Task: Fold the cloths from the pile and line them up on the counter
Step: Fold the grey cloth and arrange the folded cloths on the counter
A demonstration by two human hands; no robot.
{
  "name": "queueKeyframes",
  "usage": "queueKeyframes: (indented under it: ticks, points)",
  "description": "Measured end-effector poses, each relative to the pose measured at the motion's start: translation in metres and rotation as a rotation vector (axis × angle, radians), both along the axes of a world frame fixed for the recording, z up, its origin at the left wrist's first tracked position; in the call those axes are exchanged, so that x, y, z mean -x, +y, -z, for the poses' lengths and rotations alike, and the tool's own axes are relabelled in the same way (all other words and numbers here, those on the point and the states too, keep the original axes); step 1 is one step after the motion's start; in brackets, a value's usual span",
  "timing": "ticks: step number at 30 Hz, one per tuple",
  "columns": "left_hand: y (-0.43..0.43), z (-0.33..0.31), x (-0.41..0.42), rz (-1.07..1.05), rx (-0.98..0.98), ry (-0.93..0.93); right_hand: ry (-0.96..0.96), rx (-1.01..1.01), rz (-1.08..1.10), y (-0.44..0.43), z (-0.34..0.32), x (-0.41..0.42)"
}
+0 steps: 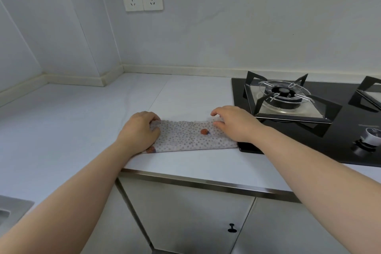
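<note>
as the left hand [140, 130] grips the cloth [191, 138] beside the stove [288, 99], the right hand [235, 123] rests bent-fingered on its stove-side end, hold unclear.

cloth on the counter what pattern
The cloth is pale with small grey dots and a few red motifs; head view.
</note>
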State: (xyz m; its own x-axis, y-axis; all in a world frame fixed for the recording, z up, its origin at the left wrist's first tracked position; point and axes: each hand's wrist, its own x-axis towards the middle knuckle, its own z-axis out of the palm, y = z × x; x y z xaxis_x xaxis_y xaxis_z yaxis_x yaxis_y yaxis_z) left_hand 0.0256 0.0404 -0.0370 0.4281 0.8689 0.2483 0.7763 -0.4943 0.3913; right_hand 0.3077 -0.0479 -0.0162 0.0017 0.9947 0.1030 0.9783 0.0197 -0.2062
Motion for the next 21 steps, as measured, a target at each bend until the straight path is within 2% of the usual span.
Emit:
queueKeyframes:
  ticks: [5, 9, 13, 15, 17, 19, 21]
  points:
    - [0.016, 0.008, -0.003, 0.029, 0.009, -0.011, -0.035, 0.073, 0.037, 0.021, 0.01, -0.005]
    - [0.02, 0.009, -0.003, 0.041, -0.035, -0.015, 0.087, 0.103, -0.01, 0.031, 0.002, -0.01]
    - [0.023, 0.001, -0.004, 0.052, 0.045, 0.011, 0.371, 0.111, -0.024, 0.036, -0.012, -0.012]
    - [0.025, -0.003, -0.004, 0.037, 0.085, -0.035, 0.428, 0.203, -0.023, 0.037, -0.013, -0.013]
    - [0.025, -0.004, -0.003, 0.029, 0.101, -0.115, 0.364, 0.271, -0.022, 0.038, -0.007, -0.014]
    - [0.026, -0.003, 0.0, 0.019, 0.115, -0.212, 0.317, 0.256, -0.028, 0.038, -0.001, -0.012]
    - [0.028, 0.001, 0.003, -0.006, 0.153, -0.323, 0.373, 0.21, 0.002, 0.038, 0.005, -0.014]
